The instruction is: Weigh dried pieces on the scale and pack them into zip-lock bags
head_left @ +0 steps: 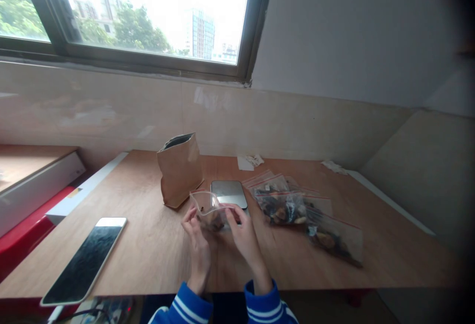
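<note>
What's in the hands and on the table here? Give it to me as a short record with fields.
Left hand: at the left side of an open zip bag
Right hand: pinching that bag's rim on the right
Bag contents: brown pieces, kind unclear
Behind the bag: flat device with a silver top
Standing upright: brown paper bag, top open
Right side: several filled clear bags, overlapping
Left side: phone, dark screen, cable plugged in
</note>
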`<control>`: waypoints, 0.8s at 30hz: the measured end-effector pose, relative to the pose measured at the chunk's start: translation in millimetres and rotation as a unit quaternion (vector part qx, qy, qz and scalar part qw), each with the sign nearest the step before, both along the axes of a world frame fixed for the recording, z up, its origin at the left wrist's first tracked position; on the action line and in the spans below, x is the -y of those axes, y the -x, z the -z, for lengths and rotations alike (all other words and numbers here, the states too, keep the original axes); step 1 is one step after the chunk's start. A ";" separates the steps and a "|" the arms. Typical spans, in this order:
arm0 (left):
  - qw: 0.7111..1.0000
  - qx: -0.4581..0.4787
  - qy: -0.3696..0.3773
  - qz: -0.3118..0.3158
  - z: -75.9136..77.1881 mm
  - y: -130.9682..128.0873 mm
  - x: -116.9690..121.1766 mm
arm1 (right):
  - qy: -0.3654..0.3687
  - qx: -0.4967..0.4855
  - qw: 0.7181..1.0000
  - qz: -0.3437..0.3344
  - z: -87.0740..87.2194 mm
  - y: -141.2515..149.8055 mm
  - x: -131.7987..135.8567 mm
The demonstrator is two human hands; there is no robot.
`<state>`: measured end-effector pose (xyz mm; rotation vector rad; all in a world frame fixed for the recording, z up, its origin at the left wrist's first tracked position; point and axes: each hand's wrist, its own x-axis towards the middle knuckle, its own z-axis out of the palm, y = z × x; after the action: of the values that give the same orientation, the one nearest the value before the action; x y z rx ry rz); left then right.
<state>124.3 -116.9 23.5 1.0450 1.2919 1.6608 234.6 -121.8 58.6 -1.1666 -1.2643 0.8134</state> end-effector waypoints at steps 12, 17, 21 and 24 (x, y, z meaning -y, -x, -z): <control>0.979 -0.016 0.007 0.203 -10.8 13.9 -16.1 | 0.020 -0.100 0.988 0.119 16.8 -28.5 12.2; 0.986 -0.014 0.014 0.167 -9.5 8.6 -9.9 | -0.007 -0.024 0.987 0.160 22.1 -33.6 11.1; 0.995 -0.033 0.015 0.087 -3.4 18.7 -9.4 | -0.010 -0.009 0.983 0.185 31.2 -44.1 11.1; 0.991 -0.043 0.019 0.123 -1.2 23.8 -8.6 | -0.002 -0.028 0.988 0.154 37.7 -49.5 11.3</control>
<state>100.5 -108.3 24.7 1.2129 1.1906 1.4148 284.1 -133.1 20.9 -1.2876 -1.0065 0.6079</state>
